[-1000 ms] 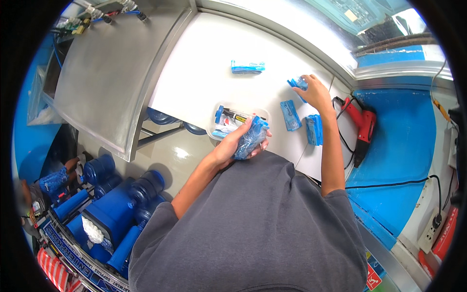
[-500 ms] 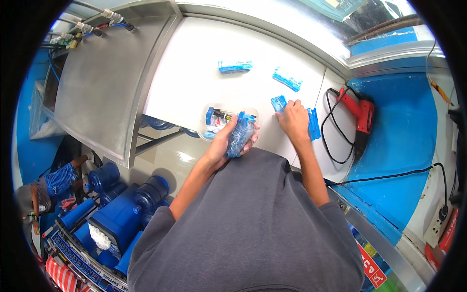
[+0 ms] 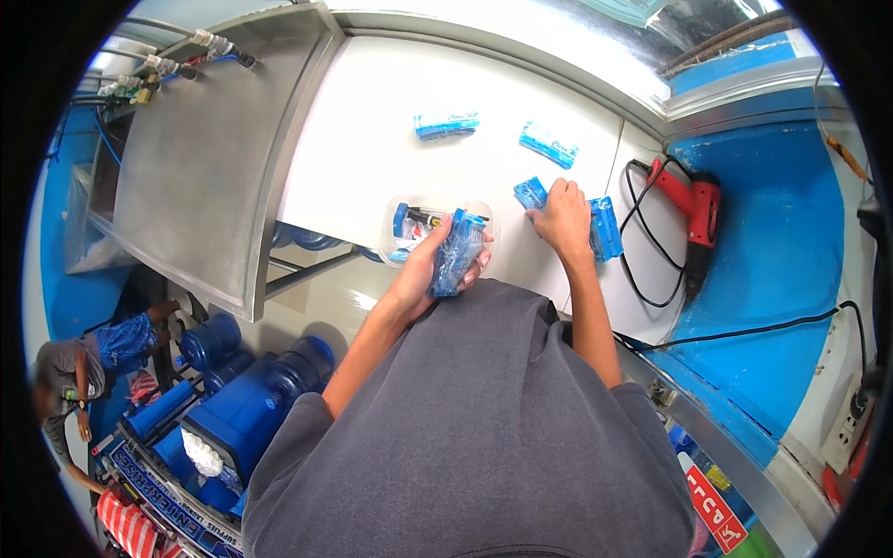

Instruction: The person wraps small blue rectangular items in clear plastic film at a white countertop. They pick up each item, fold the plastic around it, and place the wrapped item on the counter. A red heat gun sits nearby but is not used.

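The crinkled bundle of clear and blue plastic film [image 3: 454,260] lies upright along the left palm, over the near side of a clear plastic tub [image 3: 388,225]; the left hand [image 3: 426,267] is closed around it, thumb on one side and fingertips showing at the other. It looks light and limp, made of thin glossy layers likely to slide over one another, so the middle seems the best hold, with a squeeze gentle enough not to crease it. Well apart from that, the right hand [image 3: 564,225] curls over a flat blue packet [image 3: 529,192] on the white table [image 3: 367,121]; how tightly its fingers close is hidden. That packet probably bends easily and is best pinched across its long edges. Just beside the right hand lies a second packet [image 3: 606,229], with a third packet [image 3: 549,145] and a fourth packet [image 3: 446,125] farther off. Beyond, a red corded tool [image 3: 704,206] rests at the right.
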`<state>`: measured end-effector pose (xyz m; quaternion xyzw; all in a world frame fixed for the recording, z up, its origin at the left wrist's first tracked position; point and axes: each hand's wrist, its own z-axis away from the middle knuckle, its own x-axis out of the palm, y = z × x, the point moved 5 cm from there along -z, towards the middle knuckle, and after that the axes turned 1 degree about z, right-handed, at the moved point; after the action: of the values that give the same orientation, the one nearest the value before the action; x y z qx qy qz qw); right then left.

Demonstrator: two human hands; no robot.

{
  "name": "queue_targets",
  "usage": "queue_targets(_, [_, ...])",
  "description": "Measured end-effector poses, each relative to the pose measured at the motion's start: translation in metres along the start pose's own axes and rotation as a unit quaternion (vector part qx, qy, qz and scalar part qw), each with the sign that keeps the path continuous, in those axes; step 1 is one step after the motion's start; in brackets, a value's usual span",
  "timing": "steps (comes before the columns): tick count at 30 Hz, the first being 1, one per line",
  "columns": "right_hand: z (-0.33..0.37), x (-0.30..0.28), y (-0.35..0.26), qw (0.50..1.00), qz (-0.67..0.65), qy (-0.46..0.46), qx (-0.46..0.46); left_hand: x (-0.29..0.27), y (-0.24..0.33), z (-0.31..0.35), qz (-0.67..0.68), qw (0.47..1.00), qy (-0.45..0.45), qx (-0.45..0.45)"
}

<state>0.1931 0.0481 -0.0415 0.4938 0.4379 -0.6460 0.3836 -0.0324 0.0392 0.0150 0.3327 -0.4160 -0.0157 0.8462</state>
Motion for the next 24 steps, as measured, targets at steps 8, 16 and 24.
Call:
queue_targets(8, [-0.001, 0.001, -0.002, 0.998, -0.056, -0.03, -0.014, -0.001, 0.005, -0.01, 0.037, 0.999, 0.016, 0.027])
queue_targets(16, [0.007, -0.051, -0.02, 0.904, -0.412, -0.102, -0.055, -0.008, 0.005, -0.015, 0.017, 1.0, -0.021, 0.001])
queue_targets(24, [0.021, -0.098, -0.061, 0.854, -0.447, -0.176, -0.202, -0.009, 0.004, -0.016, -0.013, 0.999, 0.005, -0.031])
